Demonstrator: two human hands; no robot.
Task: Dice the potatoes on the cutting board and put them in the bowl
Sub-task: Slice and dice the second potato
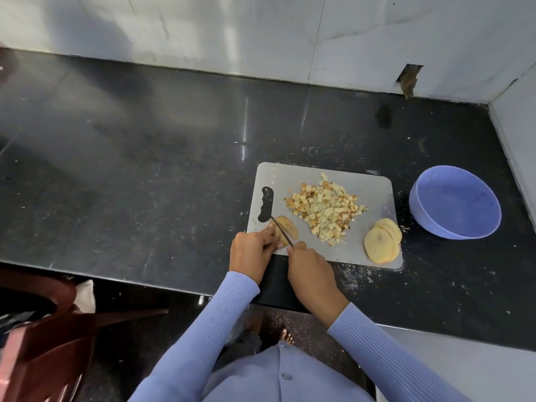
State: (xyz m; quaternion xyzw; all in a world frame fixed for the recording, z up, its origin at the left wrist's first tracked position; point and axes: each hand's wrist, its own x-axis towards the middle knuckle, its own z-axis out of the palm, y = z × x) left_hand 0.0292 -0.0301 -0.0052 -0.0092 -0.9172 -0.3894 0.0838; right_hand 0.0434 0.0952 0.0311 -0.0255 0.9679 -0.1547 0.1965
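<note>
A grey cutting board (374,192) lies on the black counter. A pile of diced potato (324,208) sits in its middle. A stack of round potato slices (381,240) lies at the board's near right corner. At the near left corner, my left hand (252,248) holds down a potato piece (290,226) with curled fingers. My right hand (311,271) grips a knife (281,229) whose blade lies across that piece. An empty lilac bowl (455,201) stands on the counter right of the board.
The black counter (145,169) stretches wide to the left, backed by a white tiled wall (261,36) with a side wall at right. A brown plastic chair (52,329) stands at lower left below the counter edge. Potato crumbs dot the counter near the board.
</note>
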